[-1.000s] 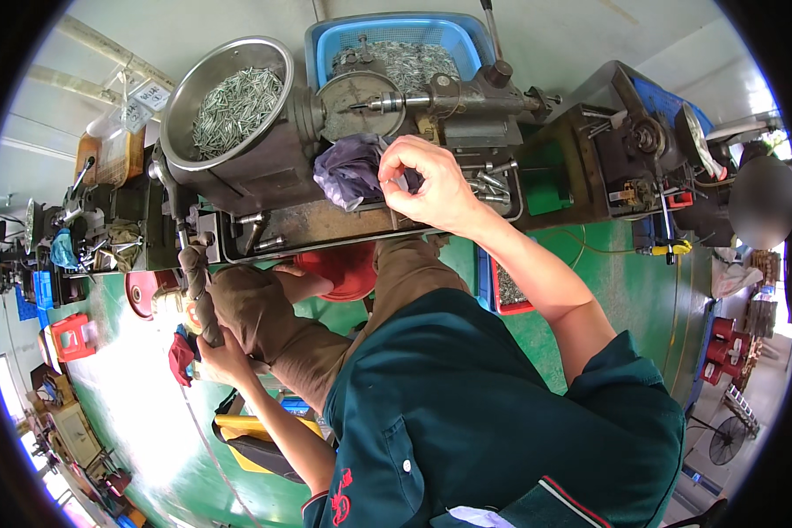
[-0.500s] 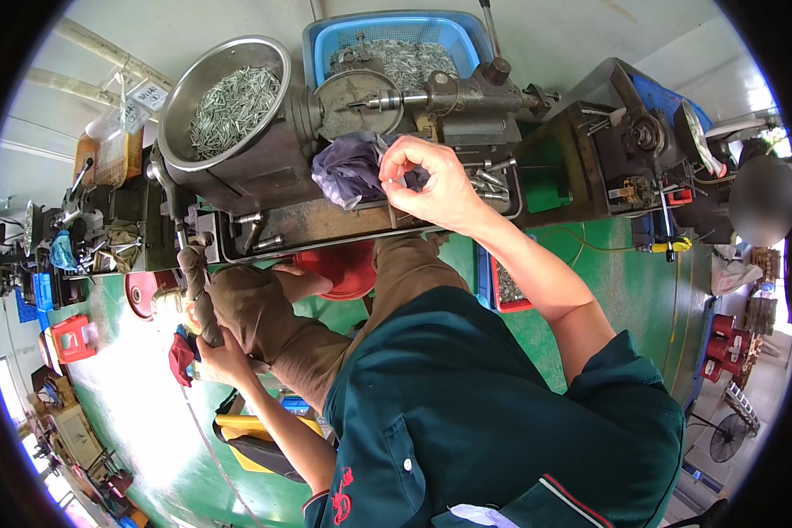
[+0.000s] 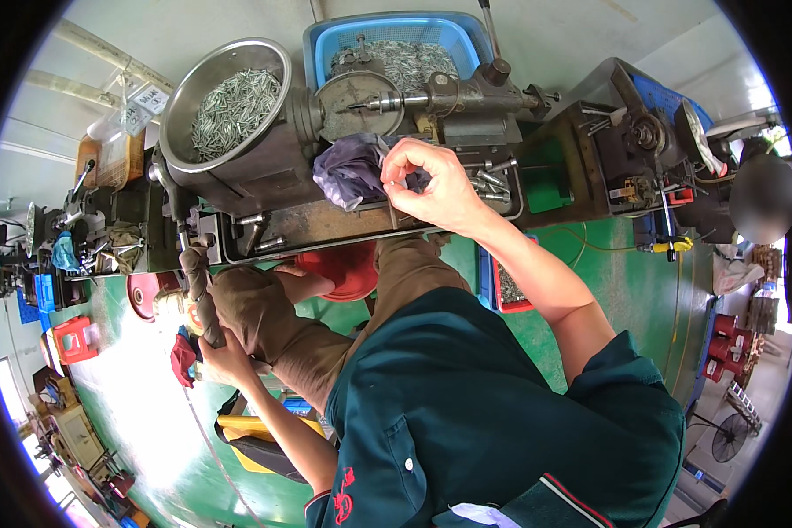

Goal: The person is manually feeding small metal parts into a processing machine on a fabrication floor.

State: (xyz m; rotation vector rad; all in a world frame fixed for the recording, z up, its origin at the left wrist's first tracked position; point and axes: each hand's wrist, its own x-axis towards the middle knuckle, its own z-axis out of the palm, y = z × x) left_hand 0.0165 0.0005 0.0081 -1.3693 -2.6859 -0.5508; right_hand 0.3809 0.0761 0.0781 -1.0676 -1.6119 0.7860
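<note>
My left hand (image 3: 226,358) is closed round the lower end of a cloth-wrapped lever (image 3: 200,295) on the left side of a small lathe (image 3: 264,176). In front of the lathe, my right hand (image 3: 433,185) is raised with thumb and forefinger pinched together. A tiny metal pin (image 3: 393,182) shows at the fingertips, mostly hidden by them. Just behind that hand lies a dark purple rag (image 3: 348,172). Beyond the rag, a drill chuck with a pointed bit (image 3: 370,105) sticks out from the tailstock (image 3: 466,95).
A steel bowl (image 3: 169,132) of small metal pins sits on the headstock. Behind stands a blue basket (image 3: 463,40) holding more pins. Loose tool holders (image 3: 491,183) lie in the lathe tray. Below are a red stool (image 3: 348,273) and a red-rimmed bin (image 3: 515,306). Another person (image 3: 761,207) is at far right.
</note>
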